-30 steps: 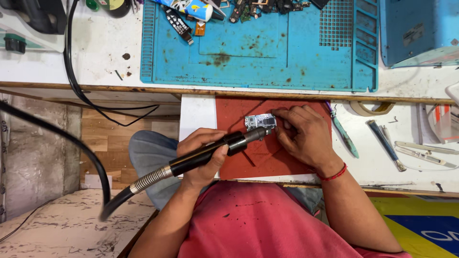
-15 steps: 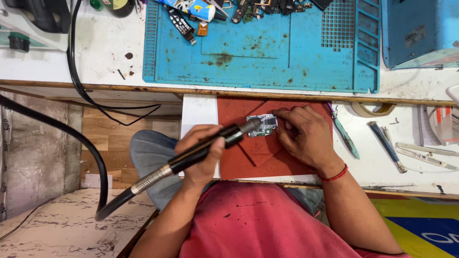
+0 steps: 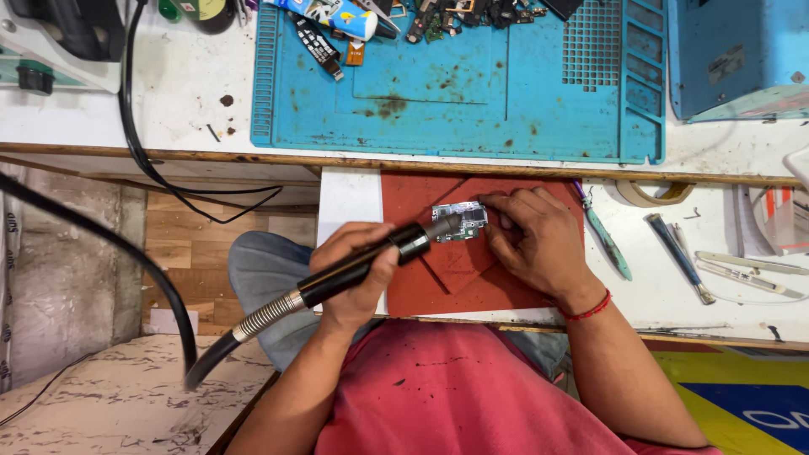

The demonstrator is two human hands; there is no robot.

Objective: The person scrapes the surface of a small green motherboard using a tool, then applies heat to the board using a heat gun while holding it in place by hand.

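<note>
We have our left hand (image 3: 358, 274) wrapped around the black handle of a hot-air wand (image 3: 371, 257), its metal nozzle pointed at the near end of a small circuit board (image 3: 462, 221) and seemingly just touching or just short of it — we cannot tell which. The wand's ribbed spring collar and thick black hose (image 3: 109, 253) trail off to our left and loop down past the knee. Our right hand (image 3: 531, 240) lies flat over the far end of the board, fingertips (image 3: 497, 206) pressing it down onto the red mat (image 3: 421, 198) that covers the small pull-out desk (image 3: 345, 198) in front of us. The board sits near the middle of that mat, level, with its shielded and populated face up. As far as we can judge, the work is mid-way: the board is already bare and out of any housing, the nozzle is on it, yet no part looks lifted off, and the tweezers (image 3: 605, 238) and other slim hand tools (image 3: 678, 257) lie untouched to the right, well apart from the board. Beyond, the blue silicone work mat (image 3: 506, 93) carries scattered small parts along its far edge — none of them in hand
</note>
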